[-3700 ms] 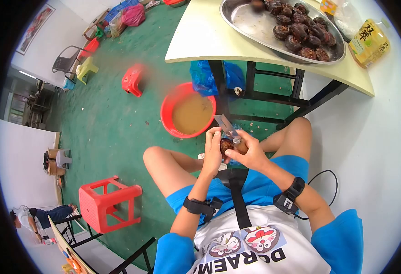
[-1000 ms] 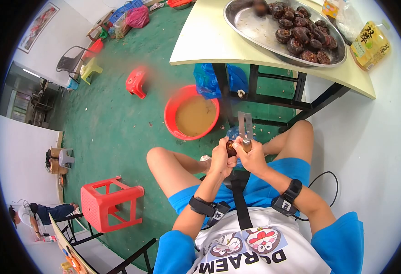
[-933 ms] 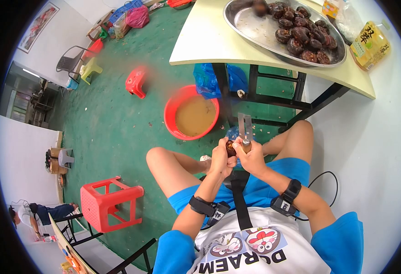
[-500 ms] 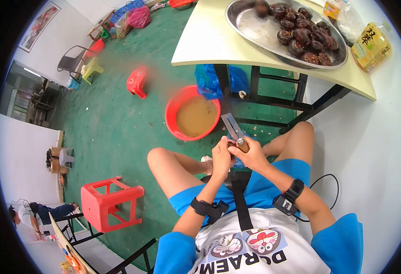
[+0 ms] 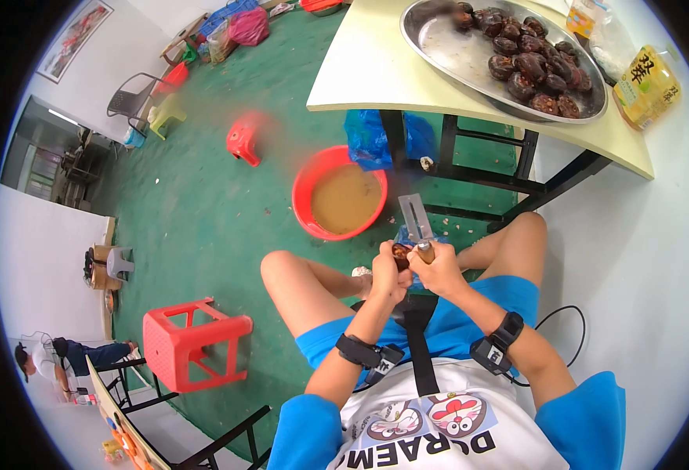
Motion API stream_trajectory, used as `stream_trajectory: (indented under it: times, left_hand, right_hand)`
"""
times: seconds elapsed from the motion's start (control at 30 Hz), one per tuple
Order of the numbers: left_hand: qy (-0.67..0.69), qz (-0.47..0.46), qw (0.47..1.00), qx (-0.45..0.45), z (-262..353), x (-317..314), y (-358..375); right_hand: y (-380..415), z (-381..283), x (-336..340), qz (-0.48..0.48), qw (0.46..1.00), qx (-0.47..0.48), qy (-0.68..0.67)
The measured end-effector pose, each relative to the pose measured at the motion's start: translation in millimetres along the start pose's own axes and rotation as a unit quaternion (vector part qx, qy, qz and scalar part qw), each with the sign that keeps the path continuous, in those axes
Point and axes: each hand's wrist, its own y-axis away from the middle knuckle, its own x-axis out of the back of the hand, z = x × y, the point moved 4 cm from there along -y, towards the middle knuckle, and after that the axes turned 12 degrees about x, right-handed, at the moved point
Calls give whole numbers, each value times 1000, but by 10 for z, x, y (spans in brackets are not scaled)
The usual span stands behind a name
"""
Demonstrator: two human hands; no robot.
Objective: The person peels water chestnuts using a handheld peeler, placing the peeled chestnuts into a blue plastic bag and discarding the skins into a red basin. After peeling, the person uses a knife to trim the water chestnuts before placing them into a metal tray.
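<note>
Between the fingers of my left hand (image 5: 386, 272) is a dark brown, round water chestnut (image 5: 400, 255) with a mottled face turned up. My right hand (image 5: 440, 270) is closed around the wooden handle of a peeler (image 5: 417, 219). Its flat metal blade has a long slot and points away from me, above and right of the water chestnut. The two hands are close together over my lap. Part of a blue plastic bag (image 5: 404, 235) shows beneath them between my legs.
A red basin (image 5: 300, 196) of murky water stands on the green floor ahead. At the right, a table (image 5: 360, 74) bears a metal tray (image 5: 446, 59) of dark water chestnuts and a yellow bottle (image 5: 647, 88). A red stool (image 5: 164, 356) stands at left; another person (image 5: 62, 360) is farther off.
The peeler's blade has swung more upright and apart from the water chestnut, whose mottled face now shows more. The whole view has shifted slightly.
</note>
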Motion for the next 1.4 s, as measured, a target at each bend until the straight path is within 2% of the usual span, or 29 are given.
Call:
stream_trajectory:
  times: [0.03, 0.1, 0.13, 0.2, 0.23, 0.27, 0.33, 0.37, 0.47, 0.53, 0.63, 0.73, 0.8, 0.87, 0.9, 0.97, 1.03, 1.1, 1.23, 1.37, 1.4]
  left_hand:
    - [11, -6, 1000, 1, 36, 33, -38]
    - [-3, 1, 1000, -16, 156, -29, 52]
    - [-13, 8, 999, -35, 214, -50, 103]
    - [-35, -4, 998, -49, 286, -24, 154]
    - [-38, -10, 998, -46, 294, -17, 165]
    - [-43, -16, 998, -42, 300, -12, 171]
    - [-71, -40, 996, -43, 267, 0, 150]
    - [-78, -54, 994, -45, 242, -32, 149]
    - [-87, -66, 993, -53, 190, -108, 150]
    - [-91, -62, 992, -58, 171, -122, 139]
    - [-98, -102, 986, -85, 164, -159, 154]
    - [-132, -88, 983, -92, 174, -192, 195]
    - [-292, 17, 936, -197, 253, -173, 234]
    - [-285, 30, 941, -179, 275, -165, 293]
    - [-278, 43, 946, -160, 278, -157, 320]
    - [-276, 44, 947, -160, 289, -151, 350]
    - [-274, 44, 947, -160, 283, -166, 358]
    - [-270, 10, 939, -214, 275, -231, 375]
    - [-323, 40, 907, -267, 262, -183, 355]
    - [-258, 21, 939, -224, 236, -197, 359]
    - [-234, 3, 953, -191, 212, -209, 358]
  right_hand:
    - [15, 23, -3, 0, 1000, 0, -1]
    - [37, 83, 52, 68, 994, -76, -25]
    - [21, 97, 91, 68, 995, -75, -23]
    - [-11, 152, 235, 139, 982, -91, -90]
    - [-44, 160, 288, 126, 988, -85, -31]
    - [-64, 187, 313, 128, 988, -85, -32]
    - [-96, 221, 352, 101, 989, -60, 89]
    - [-104, 177, 343, 97, 989, -64, 95]
    - [-74, 32, 269, 125, 989, -59, 50]
    - [-42, 26, 268, 95, 992, -76, 30]
    - [-43, -181, 166, 35, 999, -20, -22]
    - [-66, -278, 144, 4, 999, 5, 38]
    - [-76, -227, 149, -10, 998, 19, 57]
    - [-95, -304, 122, -15, 991, 98, 94]
    - [-91, -353, 121, -16, 991, 98, 93]
    - [-62, -378, 100, -54, 996, -22, 72]
    - [-20, -315, 74, -32, 996, -8, 77]
    - [-20, -318, 76, -10, 996, 6, 83]
    - [-18, -340, 57, 17, 997, -66, -25]
    - [0, -271, 37, 54, 979, -108, -166]
    - [4, -267, 22, 53, 979, -108, -166]
